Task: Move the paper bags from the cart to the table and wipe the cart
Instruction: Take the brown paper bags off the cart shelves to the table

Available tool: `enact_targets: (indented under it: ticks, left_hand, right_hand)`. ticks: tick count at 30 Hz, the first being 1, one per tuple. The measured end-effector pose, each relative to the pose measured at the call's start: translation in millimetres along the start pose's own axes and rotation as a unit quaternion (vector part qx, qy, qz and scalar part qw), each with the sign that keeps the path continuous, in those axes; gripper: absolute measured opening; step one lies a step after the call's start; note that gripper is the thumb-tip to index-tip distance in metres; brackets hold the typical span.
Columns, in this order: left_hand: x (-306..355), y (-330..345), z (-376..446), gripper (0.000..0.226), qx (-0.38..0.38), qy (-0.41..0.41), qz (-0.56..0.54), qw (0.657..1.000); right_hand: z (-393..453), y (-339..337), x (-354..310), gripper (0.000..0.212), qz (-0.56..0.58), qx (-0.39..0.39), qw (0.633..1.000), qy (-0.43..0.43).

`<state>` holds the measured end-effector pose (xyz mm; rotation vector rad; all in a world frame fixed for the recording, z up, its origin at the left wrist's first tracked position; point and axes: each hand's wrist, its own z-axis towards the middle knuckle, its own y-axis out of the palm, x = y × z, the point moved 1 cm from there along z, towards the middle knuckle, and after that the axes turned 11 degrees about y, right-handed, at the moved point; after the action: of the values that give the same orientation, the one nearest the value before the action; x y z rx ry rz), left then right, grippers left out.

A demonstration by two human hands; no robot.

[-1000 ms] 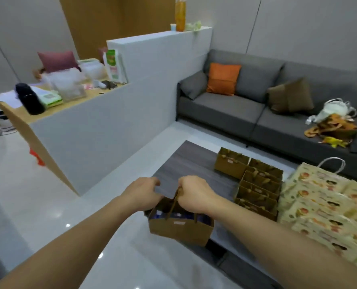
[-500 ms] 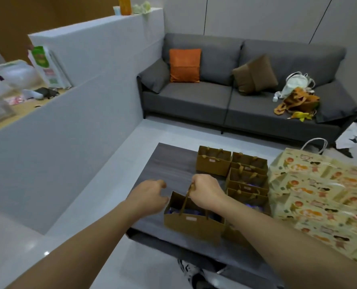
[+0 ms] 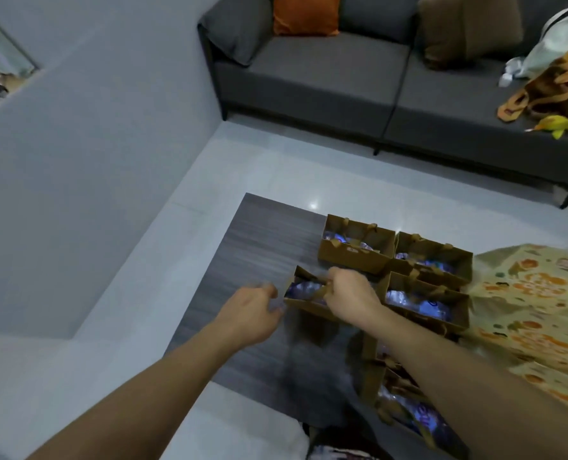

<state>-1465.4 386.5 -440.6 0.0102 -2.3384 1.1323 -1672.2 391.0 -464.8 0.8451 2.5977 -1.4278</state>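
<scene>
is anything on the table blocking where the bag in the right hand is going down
Nothing visible does. The right hand holds the brown paper bag by its handle over bare dark table, left of the bags already placed. The left hand hovers beside it.

Left hand (image 3: 254, 313) motion-blurred; nearest paper bag (image 3: 405, 406) half hidden behind right forearm (image 3: 448, 370)

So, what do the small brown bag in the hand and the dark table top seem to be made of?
The brown bag held by the right hand looks like matte kraft paper: flat tan colour, stiff creased walls, a folded rim. Its handles look like paper or cord; blur leaves that open. The table looks like dark grey wood-grain laminate, or perhaps stained wood: fine parallel streaks and a low sheen.
</scene>
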Motion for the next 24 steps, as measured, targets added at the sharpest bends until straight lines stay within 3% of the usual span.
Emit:
enact_targets:
  ticks: [2, 8, 16, 24]
  left_hand:
    - [-2.5, 1.4, 15.8, 0.047, -0.012, -0.006, 0.002, 1.0]
    - [-7.6, 8.6, 46.5, 0.049, -0.04, -0.02, 0.0, 0.999]
    - [-11.4, 12.1, 61.8, 0.047, -0.044, -0.032, 0.005, 0.999]
    - [-16.7, 19.7, 48.3, 0.046, -0.031, -0.05, -0.015, 0.998]
  right_hand:
    - [27.0, -7.8, 6.9, 0.015, -0.003, 0.005, 1.0, 0.004]
    - [80.1, -9.1, 34.2, 0.005, -0.049, -0.024, 0.998, 0.023]
    - [103.9, -6.4, 53.4, 0.013, -0.058, 0.06, 0.995, 0.062]
    - [104.1, 6.3, 32.0, 0.034, -0.037, 0.099, 0.994, -0.02]
